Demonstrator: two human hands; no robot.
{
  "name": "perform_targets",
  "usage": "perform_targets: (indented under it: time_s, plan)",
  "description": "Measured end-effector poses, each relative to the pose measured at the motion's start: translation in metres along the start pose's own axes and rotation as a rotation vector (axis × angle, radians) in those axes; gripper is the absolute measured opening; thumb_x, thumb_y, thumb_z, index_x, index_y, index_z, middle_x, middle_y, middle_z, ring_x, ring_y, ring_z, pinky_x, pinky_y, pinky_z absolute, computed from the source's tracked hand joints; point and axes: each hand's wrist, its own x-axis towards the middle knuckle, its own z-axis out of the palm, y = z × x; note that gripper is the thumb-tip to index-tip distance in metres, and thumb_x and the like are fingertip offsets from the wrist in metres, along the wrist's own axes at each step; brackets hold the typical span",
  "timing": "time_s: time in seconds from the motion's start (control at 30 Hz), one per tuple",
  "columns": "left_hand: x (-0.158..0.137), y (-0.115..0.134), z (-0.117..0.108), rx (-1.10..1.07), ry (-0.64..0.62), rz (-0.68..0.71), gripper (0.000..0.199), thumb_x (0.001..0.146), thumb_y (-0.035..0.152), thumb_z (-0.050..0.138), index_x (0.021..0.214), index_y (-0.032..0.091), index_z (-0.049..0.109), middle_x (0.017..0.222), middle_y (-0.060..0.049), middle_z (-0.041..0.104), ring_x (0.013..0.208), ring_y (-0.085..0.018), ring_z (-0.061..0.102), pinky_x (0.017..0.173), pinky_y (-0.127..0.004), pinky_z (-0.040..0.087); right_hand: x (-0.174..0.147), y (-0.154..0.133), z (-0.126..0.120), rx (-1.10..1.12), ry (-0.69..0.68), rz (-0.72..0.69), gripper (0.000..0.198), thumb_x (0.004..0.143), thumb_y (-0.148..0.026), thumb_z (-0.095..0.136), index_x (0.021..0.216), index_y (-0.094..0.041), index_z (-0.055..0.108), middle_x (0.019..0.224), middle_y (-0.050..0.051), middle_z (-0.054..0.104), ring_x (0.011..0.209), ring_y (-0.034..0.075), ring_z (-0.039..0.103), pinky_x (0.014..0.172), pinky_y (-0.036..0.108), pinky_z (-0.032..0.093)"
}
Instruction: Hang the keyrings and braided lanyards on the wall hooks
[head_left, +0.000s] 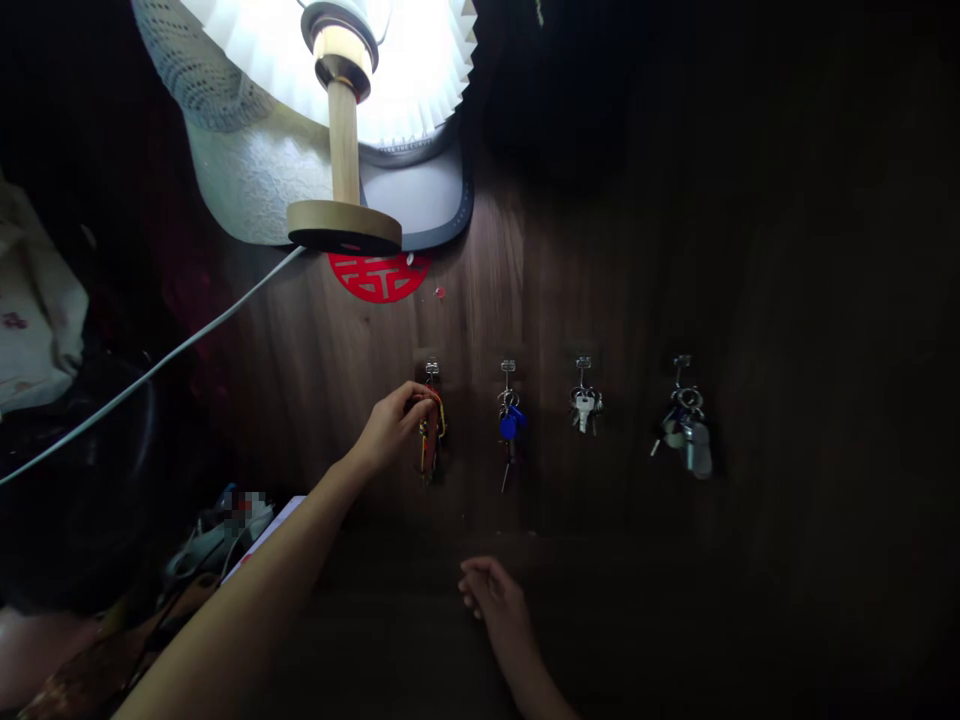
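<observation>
My left hand [392, 423] reaches to the leftmost hook, its thumb and fingers closed on a red and yellow braided cord [424, 440] that hangs there. Part of the cord is hidden behind the fingers. Lower down, in dim light, my right hand [499, 595] hovers with its fingers loosely curled and nothing visible in them. To the right of the cord hang a key bunch with a blue tag [508, 427], a bunch of silvery keys [584, 410] and a key ring with a grey oblong fob [697, 448].
A lit lamp [345, 150] with a pleated shade stands out above, its white cable [187, 345] running left. Behind it are caps [420, 195] and a red paper cutout [381, 279]. Dark wood-grain panel [495, 270] backs the hooks. Cluttered items [202, 550] lie at lower left.
</observation>
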Motion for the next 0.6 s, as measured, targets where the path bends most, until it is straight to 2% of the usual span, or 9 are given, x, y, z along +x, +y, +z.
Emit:
perform_targets:
  time_s: [0.27,0.5,0.6]
  plan:
    - [0.035,-0.005,-0.002,0.094,0.058,0.078,0.014,0.076,0.028,0.056,0.085,0.022,0.065,0.084,-0.001,0.063,0.078,-0.015,0.058,0.073,-0.026,0.045,0.001,0.0,0.0,-0.038,0.008,-0.001,0.041,0.062,-0.058,0.062,0.07,-0.017,0.062,0.057,0.001,0.059,0.047,0.011,0.048,0.043,0.02,0.032]
    - [0.045,-0.016,0.003,0.023,0.047,0.062,0.018,0.072,0.03,0.059,0.088,0.021,0.062,0.086,0.0,0.065,0.08,-0.015,0.059,0.074,-0.026,0.046,0.001,0.0,0.0,-0.063,0.005,-0.019,0.035,0.066,-0.052,0.06,0.071,-0.018,0.063,0.058,0.001,0.059,0.048,0.011,0.049,0.044,0.02,0.034]
    - [0.043,-0.017,0.003,-0.005,0.084,0.063,0.021,0.071,0.03,0.06,0.089,0.021,0.059,0.084,0.001,0.064,0.078,-0.014,0.059,0.073,-0.025,0.045,0.001,-0.001,0.0,-0.062,-0.002,-0.005,0.031,0.066,-0.049,0.061,0.071,-0.018,0.063,0.059,0.001,0.059,0.048,0.011,0.05,0.045,0.021,0.036]
